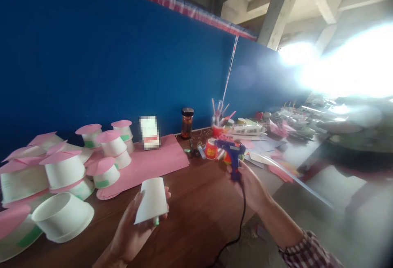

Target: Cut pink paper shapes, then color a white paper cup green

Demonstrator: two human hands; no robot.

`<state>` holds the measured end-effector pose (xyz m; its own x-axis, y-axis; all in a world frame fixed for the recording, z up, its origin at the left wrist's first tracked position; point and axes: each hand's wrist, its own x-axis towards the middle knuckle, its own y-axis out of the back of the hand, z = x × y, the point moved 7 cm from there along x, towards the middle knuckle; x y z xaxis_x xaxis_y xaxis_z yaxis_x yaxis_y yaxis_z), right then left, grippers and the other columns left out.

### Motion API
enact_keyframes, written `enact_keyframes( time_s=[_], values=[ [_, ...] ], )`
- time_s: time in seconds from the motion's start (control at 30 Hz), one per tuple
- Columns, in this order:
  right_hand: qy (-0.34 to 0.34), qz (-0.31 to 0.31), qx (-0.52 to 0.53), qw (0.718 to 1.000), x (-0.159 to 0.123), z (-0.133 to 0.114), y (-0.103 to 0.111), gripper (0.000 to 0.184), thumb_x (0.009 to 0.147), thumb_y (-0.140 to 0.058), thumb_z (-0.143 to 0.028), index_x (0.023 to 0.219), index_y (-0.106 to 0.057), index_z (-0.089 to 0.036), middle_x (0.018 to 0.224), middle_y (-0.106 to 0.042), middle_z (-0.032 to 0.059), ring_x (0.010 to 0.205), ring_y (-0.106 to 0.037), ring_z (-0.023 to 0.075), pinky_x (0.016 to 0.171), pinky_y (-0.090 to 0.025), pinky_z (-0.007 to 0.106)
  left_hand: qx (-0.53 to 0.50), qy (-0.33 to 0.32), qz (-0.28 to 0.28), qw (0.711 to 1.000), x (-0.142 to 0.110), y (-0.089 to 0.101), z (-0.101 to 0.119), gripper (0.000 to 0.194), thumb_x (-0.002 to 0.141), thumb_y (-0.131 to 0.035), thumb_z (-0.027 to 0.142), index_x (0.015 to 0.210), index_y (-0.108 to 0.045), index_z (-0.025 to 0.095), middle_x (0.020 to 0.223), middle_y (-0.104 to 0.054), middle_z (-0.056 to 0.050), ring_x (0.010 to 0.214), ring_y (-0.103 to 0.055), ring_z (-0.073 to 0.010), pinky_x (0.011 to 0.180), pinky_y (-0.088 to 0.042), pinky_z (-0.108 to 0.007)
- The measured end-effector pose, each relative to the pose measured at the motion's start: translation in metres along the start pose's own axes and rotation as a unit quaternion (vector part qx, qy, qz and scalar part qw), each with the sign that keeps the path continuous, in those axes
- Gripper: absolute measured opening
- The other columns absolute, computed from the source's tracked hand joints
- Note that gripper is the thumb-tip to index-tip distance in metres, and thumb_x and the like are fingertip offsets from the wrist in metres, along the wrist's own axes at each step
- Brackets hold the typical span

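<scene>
On the fingers of my left hand [133, 223] rests a white paper cup [152, 200], tilted, with a bit of green at its lower edge. Whether the cup is whole or a cut piece I cannot tell. My right hand [245, 182] grips the handle of a blue glue gun [235, 151], its nozzle pointing left. From the handle a black cord [241, 227] hangs down over the table edge. To the left of my left hand lies a white paper bowl [63, 219], tipped on its side, beside several white cups topped with pink paper [111, 137].
Pink sheets [153, 161] lie on the brown table [196, 214] against a blue partition [138, 55]. Behind stand a dark-lidded jar [187, 122] and a blurred-out white item [150, 132]. A red cup [211, 149], a tool holder [217, 128] and paper scraps [279, 165] crowd the right.
</scene>
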<state>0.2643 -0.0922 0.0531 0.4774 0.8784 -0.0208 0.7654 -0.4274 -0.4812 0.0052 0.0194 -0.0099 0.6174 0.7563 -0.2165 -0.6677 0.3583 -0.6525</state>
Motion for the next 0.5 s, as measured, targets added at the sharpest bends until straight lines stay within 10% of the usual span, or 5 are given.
enact_keyframes(
  time_s=[0.5],
  values=[
    [0.037, -0.008, -0.049, 0.998, -0.0031, -0.0035, 0.0035, 0.014, 0.077, -0.064, -0.025, 0.089, -0.058, -0.019, 0.08, -0.055, 0.0007, 0.066, -0.051, 0.0115, 0.057, -0.041, 0.021, -0.005, 0.001, 0.003, 1.0, 0.0004, 0.0019, -0.0012, 0.042, 0.084, -0.054, 0.041, 0.113, -0.061, 0.011, 0.109, -0.065, -0.018, 0.08, -0.063, -0.0263, 0.065, -0.052, -0.038]
  ],
)
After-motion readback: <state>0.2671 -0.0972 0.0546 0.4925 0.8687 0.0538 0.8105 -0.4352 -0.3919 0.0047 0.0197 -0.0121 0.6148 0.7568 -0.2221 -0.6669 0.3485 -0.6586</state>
